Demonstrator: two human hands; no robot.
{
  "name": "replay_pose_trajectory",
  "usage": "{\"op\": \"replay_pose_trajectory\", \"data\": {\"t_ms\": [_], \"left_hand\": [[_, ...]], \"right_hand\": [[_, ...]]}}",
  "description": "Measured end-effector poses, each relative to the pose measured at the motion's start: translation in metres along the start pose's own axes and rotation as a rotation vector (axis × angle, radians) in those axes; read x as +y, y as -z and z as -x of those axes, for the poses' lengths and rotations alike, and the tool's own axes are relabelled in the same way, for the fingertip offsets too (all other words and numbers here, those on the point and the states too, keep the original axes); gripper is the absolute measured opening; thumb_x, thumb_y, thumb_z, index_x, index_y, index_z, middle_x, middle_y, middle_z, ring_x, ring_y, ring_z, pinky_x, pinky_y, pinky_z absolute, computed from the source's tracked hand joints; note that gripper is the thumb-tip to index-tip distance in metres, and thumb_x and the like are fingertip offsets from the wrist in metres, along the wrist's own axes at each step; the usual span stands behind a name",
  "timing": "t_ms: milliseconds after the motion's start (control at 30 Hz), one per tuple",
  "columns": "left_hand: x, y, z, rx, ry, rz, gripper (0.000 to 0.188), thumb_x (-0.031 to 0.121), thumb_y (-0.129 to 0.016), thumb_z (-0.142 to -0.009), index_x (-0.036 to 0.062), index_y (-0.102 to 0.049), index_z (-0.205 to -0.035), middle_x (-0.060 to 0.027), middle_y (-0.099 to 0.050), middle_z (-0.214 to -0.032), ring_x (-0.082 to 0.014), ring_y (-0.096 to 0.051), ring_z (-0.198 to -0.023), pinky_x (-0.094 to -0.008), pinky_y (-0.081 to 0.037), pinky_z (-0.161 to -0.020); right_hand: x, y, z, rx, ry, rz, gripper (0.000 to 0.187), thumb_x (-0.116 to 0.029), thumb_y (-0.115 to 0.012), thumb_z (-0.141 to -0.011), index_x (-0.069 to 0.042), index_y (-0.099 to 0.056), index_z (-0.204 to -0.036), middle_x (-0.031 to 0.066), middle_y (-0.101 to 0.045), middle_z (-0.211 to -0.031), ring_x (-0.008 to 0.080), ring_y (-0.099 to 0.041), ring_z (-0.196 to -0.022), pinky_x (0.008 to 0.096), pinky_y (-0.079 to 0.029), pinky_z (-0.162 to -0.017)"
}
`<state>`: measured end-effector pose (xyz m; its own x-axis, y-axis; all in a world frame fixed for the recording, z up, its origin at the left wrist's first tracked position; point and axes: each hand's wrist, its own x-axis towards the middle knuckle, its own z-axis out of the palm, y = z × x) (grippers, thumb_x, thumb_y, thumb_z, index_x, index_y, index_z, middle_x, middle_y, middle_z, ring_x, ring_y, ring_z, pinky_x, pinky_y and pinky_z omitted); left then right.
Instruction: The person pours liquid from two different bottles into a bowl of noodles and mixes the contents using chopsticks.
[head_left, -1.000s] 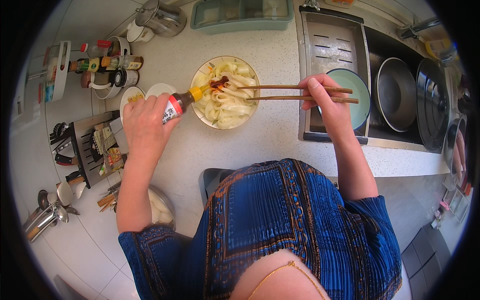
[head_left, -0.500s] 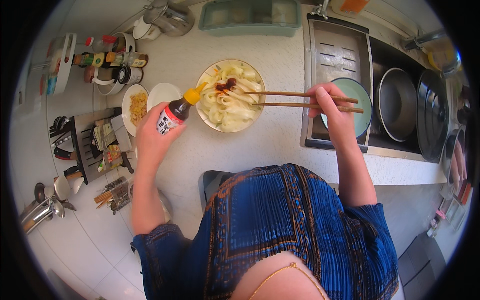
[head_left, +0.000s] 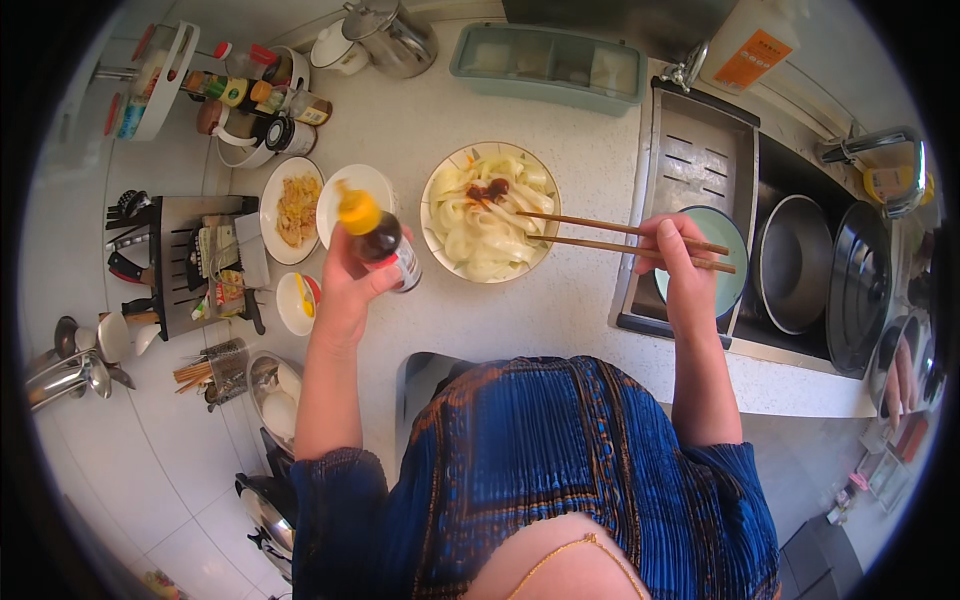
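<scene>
From your head, the left one of two fisheye cameras looks steeply down, upright and unmirrored, past your blue top (head_left: 540, 440) onto the counter (head_left: 465, 318). It sits near enough that your left hand (head_left: 345, 298) and right hand (head_left: 688, 278) show clearly, with straight edges bending toward its rim.

matt wooden chopsticks (head_left: 600, 227), smooth plastic bottle cap (head_left: 358, 212), pleated cloth top (head_left: 540, 450)

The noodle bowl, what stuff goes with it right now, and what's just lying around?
Goes with it:
yellow-capped sauce bottle, in the left hand
wooden chopsticks, in the right hand
round bowl of wide noodles, dark sauce on top

Probably just lying around:
black frying pan
metal pitcher
green divided box
</scene>
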<state>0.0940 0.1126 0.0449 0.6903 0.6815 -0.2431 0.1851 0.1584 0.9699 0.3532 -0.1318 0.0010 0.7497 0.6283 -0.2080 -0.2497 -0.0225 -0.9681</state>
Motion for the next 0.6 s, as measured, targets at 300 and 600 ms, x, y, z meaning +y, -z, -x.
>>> {"op": "replay_pose_trajectory", "data": {"t_ms": [300,600], "left_hand": [[-0.001,-0.003,-0.084,0.082,-0.252,0.089,0.052,0.004,-0.068,-0.080,0.0064,-0.042,-0.125,-0.0129,-0.053,-0.124,-0.0231,-0.051,-0.116,-0.0385,-0.041,-0.099],[-0.047,0.002,-0.181,0.327,-0.112,-0.001,0.064,-0.006,-0.071,-0.072,0.0072,-0.040,-0.126,-0.0077,-0.053,-0.116,-0.0194,-0.053,-0.110,-0.0323,-0.040,-0.098]], "right_hand": [[0.004,-0.027,-0.023,0.071,0.050,-0.143,0.031,-0.030,-0.051,-0.097,0.000,-0.061,-0.091,0.0052,-0.056,-0.073,0.0127,-0.059,-0.059,0.0247,-0.050,-0.057],[0.020,-0.048,-0.026,0.049,-0.008,-0.133,0.032,-0.030,-0.053,-0.096,0.000,-0.062,-0.090,0.0069,-0.058,-0.074,0.0143,-0.062,-0.061,0.0255,-0.053,-0.059]]}}
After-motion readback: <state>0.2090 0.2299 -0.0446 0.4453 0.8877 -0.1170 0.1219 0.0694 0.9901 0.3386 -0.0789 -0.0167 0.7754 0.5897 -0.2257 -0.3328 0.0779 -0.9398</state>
